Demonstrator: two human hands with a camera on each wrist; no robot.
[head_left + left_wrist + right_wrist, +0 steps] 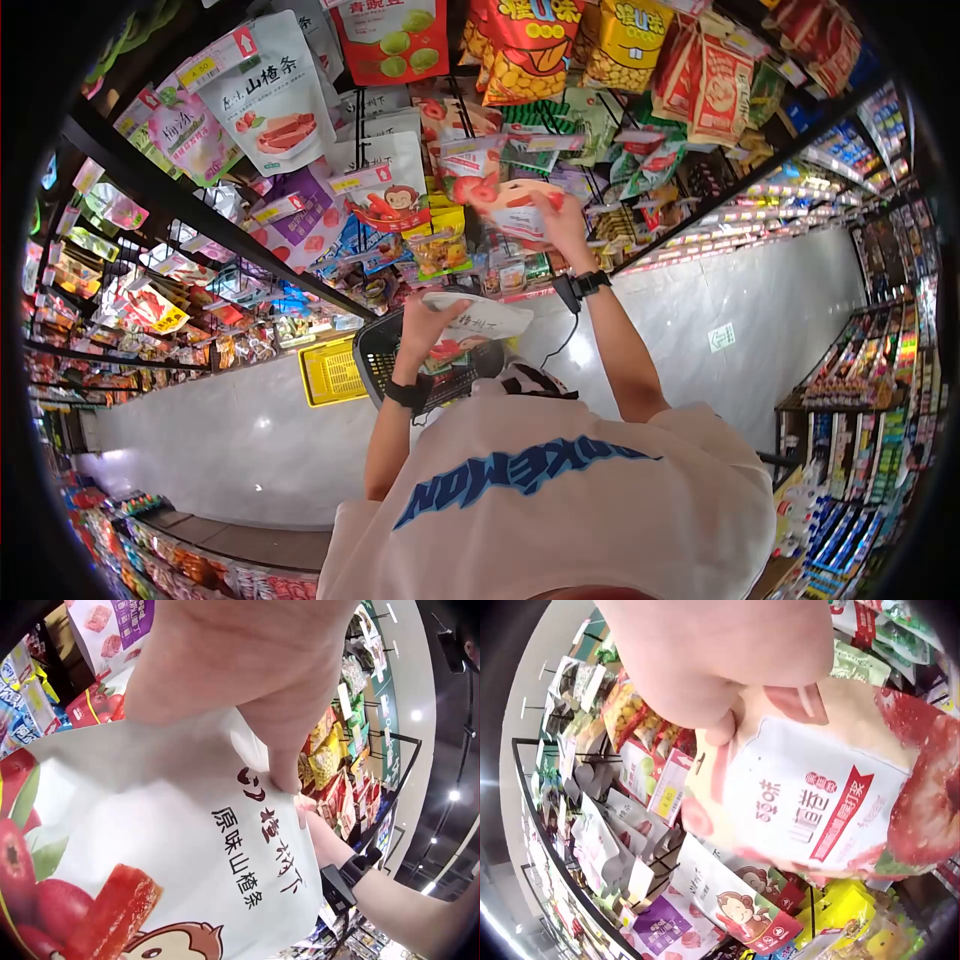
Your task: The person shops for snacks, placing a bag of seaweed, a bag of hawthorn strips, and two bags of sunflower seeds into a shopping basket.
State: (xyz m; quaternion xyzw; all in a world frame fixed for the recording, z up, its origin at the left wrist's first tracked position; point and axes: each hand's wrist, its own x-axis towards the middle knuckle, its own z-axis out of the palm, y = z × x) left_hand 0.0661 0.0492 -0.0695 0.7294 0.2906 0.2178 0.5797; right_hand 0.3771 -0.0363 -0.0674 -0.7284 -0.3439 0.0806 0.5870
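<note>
My left hand (428, 328) grips a white pouch of hawthorn strips (495, 318) by its top edge, low in front of my body. Red fruit, a red strip and part of a monkey face show on the pouch (150, 806) in the left wrist view. Farther forward, at the hanging rack, my right hand (565, 232) pinches a cream and red bag of hawthorn rolls (520, 215). In the right wrist view this bag (802, 802) has a white label and a large red fruit, and the thumb lies on its hole-punched end.
A black shopping basket (362, 358) is below the left hand, beside a yellow basket (331, 374) on the grey floor. Snack bags hang on hooks ahead, among them a large white pouch (265, 100) and monkey-face pouches (392, 185). A black rack bar (215, 228) runs at left.
</note>
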